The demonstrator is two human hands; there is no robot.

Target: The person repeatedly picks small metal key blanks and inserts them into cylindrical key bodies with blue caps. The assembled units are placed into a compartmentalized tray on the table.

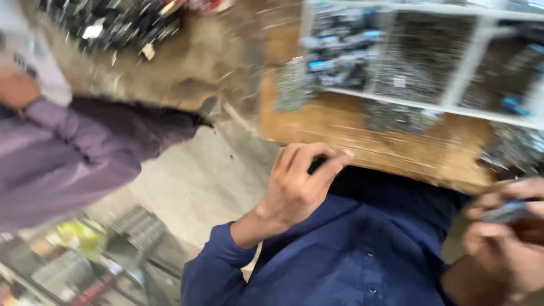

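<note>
1. At the far left a second person (73, 153) in purple clothing sits or crouches; only an arm and a leg show, badly blurred.
2. Above that person, at the top left, lies a heap of small dark parts (113, 22) with pale tags among them, too smeared to tell apart.
3. Below, in the bottom left corner, shelves or crates (85, 260) hold mixed goods, one of them green; the kinds cannot be made out.
4. A pale concrete floor (198, 181) runs through the middle of the view.
5. The left hand (297, 184), coming from a dark blue sleeve (221, 266), is curled with fingers and thumb pinched together on a small dark part (317, 164) just at the near edge of the wooden surface (396, 147).
6. On that surface, towards the top right, stands a white divided tray (453, 105); its compartments hold grey metal bits, and the left one also holds dark and blue pieces.
7. Loose grey metal bits (396, 116) lie on the wood just in front of the tray.
8. At the right edge, the right hand (504, 238) is closed around a small bluish-grey piece (507, 212), held between thumb and fingers, well apart from the left hand and in front of the surface.
</note>
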